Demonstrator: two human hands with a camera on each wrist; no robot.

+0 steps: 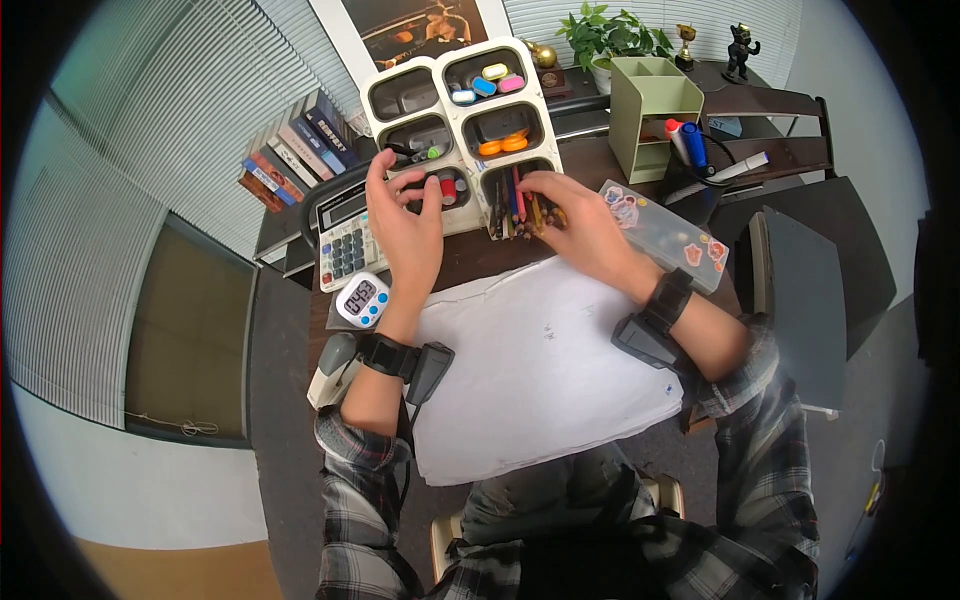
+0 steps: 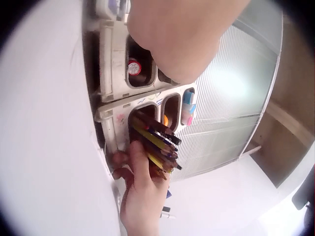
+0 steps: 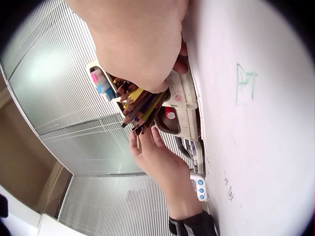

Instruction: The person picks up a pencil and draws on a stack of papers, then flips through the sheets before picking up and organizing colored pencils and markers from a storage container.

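Coloured pencils (image 1: 517,200) stand tips-up in near right section of desk organizer (image 1: 453,120), presumably keeping colours readable. Right hand (image 1: 583,218) touches them; cannot tell whether pinching. Left hand (image 1: 407,220) spread, empty, at organizer's left side.

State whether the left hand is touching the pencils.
Apart: the head view shows a gap between the left hand and the pencils, with part of the organizer visible in between.
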